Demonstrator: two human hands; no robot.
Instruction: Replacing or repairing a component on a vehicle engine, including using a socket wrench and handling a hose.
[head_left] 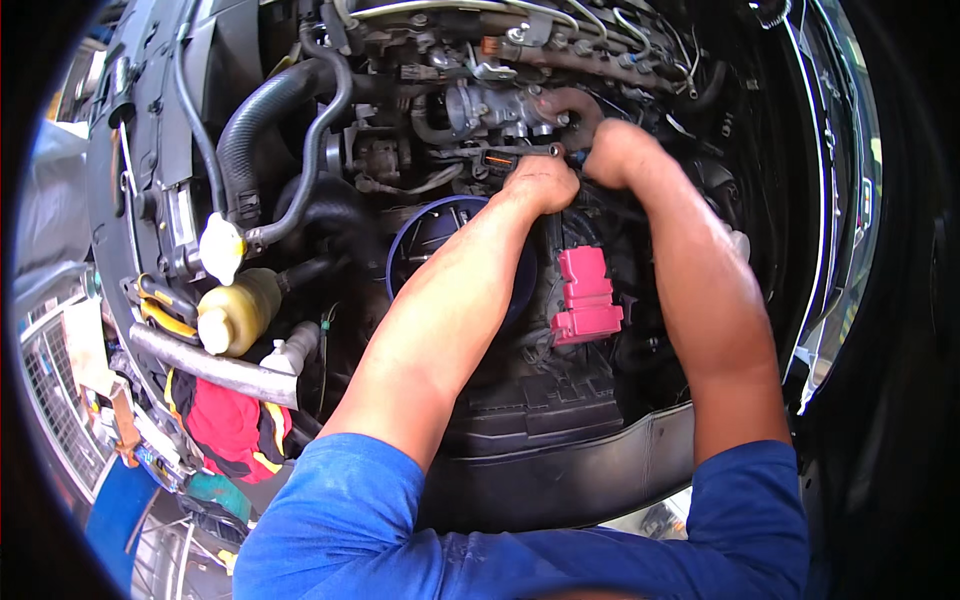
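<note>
Both my hands reach into an open engine bay, close together beside the metal engine parts. My left hand (543, 184) is closed, and a dark piece with an orange stripe (499, 160) shows at its left; whether the fingers grip it is unclear. A small round metal end (556, 150) stands just above the knuckles. My right hand (622, 153) is curled in a fist just right of it, below a rusty curved pipe (572, 103). A short dark-blue bit (576, 157) shows between the hands, but what the right fingers hold is hidden.
Below my hands lie a blue round rim (397, 258), partly behind my left forearm, and a pink cover (584, 298). Black hoses (250, 125), a yellowed reservoir (240, 312), yellow-handled pliers (167, 306) and a red-and-black cloth (232, 428) are at the left.
</note>
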